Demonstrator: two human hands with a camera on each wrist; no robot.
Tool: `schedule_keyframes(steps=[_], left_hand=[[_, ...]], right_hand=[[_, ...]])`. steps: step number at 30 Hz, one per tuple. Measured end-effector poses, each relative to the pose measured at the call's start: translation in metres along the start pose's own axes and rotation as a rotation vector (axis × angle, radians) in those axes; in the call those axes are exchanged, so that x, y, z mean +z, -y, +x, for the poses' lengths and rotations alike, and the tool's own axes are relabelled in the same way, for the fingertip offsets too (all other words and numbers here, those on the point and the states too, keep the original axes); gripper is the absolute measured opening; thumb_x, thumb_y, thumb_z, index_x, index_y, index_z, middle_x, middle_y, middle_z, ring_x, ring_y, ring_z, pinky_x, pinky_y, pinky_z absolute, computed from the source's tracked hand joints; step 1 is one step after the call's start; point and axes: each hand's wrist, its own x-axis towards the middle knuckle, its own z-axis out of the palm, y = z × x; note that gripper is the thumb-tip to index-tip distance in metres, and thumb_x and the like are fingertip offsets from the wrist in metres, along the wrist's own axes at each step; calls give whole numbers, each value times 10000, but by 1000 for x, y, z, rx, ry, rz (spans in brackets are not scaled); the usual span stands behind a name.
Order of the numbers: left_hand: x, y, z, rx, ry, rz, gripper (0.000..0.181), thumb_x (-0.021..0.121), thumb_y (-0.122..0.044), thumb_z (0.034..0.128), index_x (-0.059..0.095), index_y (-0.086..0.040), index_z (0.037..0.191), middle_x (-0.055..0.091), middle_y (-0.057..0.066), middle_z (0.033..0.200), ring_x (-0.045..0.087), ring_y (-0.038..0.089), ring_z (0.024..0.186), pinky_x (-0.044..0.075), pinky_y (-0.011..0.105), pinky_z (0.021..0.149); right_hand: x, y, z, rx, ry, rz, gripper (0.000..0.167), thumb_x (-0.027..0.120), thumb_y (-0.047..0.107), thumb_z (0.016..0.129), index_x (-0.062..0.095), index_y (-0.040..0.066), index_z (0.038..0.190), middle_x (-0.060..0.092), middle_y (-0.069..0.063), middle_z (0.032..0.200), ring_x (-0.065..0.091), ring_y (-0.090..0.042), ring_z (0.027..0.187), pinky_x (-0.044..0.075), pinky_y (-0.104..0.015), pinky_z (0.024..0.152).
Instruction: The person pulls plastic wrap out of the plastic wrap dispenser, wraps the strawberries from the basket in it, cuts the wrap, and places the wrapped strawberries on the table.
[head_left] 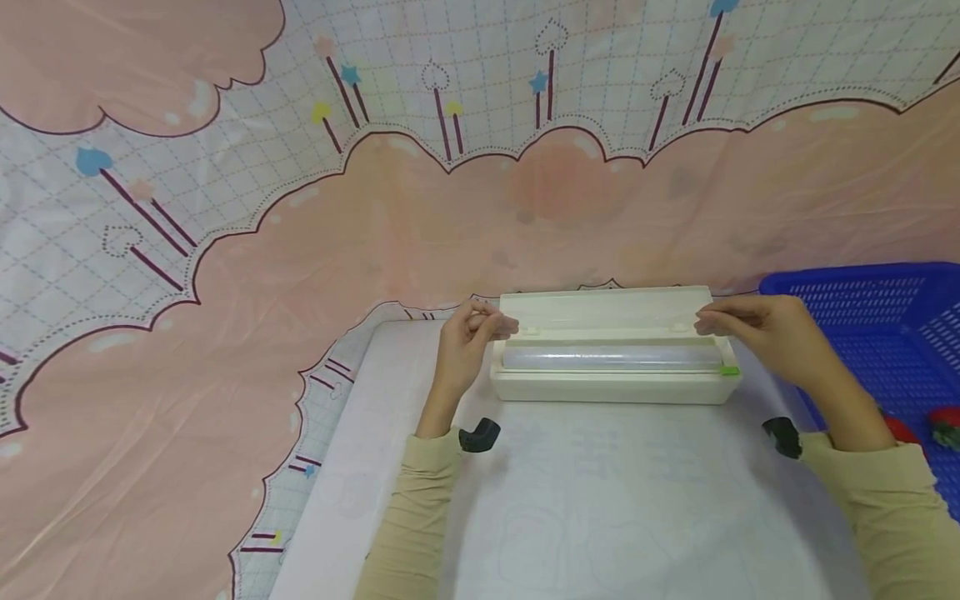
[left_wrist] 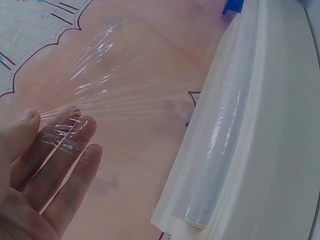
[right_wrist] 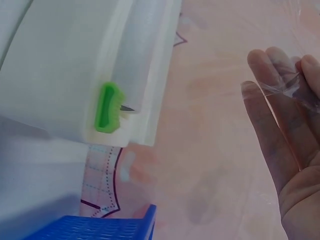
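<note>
Basically, both hands had film: left hand point(head_left: 467, 337) pinched the clear film point(left_wrist: 78, 73) at thumb and fingertips, other fingers slightly apart; right hand point(head_left: 765, 333) also pinched it, its thumb partly cut off in the right wrist view. Box point(head_left: 615, 390) sat right of centre on the table point(head_left: 637, 500), lid point(head_left: 606, 312) up, roll point(head_left: 607, 358) showing. Key relation: box's long axis ran left-right across the head view, nearly level, one hand by each lid end, box body just lower in frame than both. Neither hand looked clearly nearer the box. Green cutter point(head_left: 730, 372) was at its right end, so nearer right hand. Couldn't fully trace film to roll.
</note>
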Motion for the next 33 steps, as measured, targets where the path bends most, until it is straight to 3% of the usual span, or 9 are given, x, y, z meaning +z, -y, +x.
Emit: schedule_keyframes(steps=[5,12,20,23,28,33], left_hand=[[0,-8,1,-6,-6,-4,149,561,-50,994,560,90,1044,725,262,956,713,391,877,594,333,808],[0,-38,-2,16,-11,7,101,539,27,989,546,120,1028,706,307,954,711,408,871,596,354,809],[-2,-18,2,37,-19,-8,128,558,-31,990,562,85,1041,725,264,955,719,379,861,596,342,802],[-3,-18,2,49,-22,-10,138,568,-56,990,572,71,1045,729,252,955,723,361,859,597,345,800],[-4,-26,1,49,-26,-7,119,560,-15,986,568,86,1050,722,271,958,714,399,865,596,354,803],[-3,-50,-2,66,-22,-4,84,536,54,981,547,126,1023,701,315,941,709,403,850,595,345,802]], right_hand=[[-3,5,-1,19,-6,-1,136,655,52,947,743,11,1042,764,-102,891,617,161,794,455,-17,706],[-7,11,0,-23,-32,5,129,657,15,936,749,8,1026,767,-40,866,632,146,790,462,-20,717],[-11,14,-1,-49,-50,-12,132,662,25,935,757,39,1026,754,107,870,625,157,798,447,-16,715],[-11,15,-1,-72,-62,-21,134,662,19,933,758,34,1025,739,154,873,619,164,800,447,-15,712],[-13,17,-2,-78,-68,-25,140,663,13,930,760,42,1027,722,193,881,620,159,806,445,-12,720],[-15,20,-3,-89,-74,-30,161,671,-1,920,761,49,1043,722,193,883,622,162,816,446,-10,726]])
